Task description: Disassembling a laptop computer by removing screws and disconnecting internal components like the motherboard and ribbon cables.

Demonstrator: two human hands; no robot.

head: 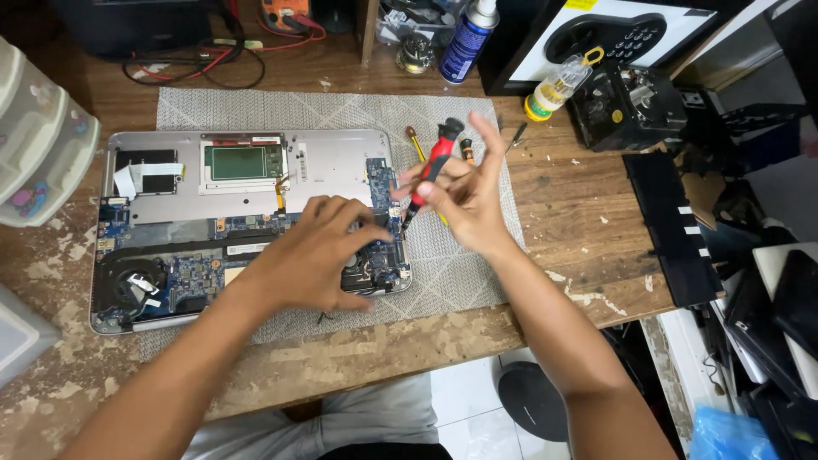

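While the left hand [311, 255] lies palm-down on the opened laptop [247, 226], its fingers [358, 223] are spread and slightly curled, pressing on the parts at the laptop's right end; they grip nothing that shows. Right hand [464, 192] is raised just beside the laptop's right edge, thumb and first fingers pinched shut on a red-and-black screwdriver [433, 163], the other fingers fanned upward. Screwdriver is tilted, handle up and away, tip down toward the laptop's right corner; whether the tip touches the board cannot be told.

Laptop lies bottom-up, cover off, on a grey mat [341, 111] on the worn wooden table [562, 179]. Blue circuit board and a round fan [136, 285] show at its near edge, a pale rectangular module [242, 161] further back.

Behind the right hand, on the mat: a yellow-shafted tool [415, 143] and a small black driver [516, 136]. Further back, a blue spray can [467, 38] and a small clear bottle with yellow cap [555, 88], lying tilted. A flat black battery pack [669, 226] rests at the table's right edge. Red and black cables [213, 55] lie at the back left; white plastic drawers [38, 136] stand at far left.
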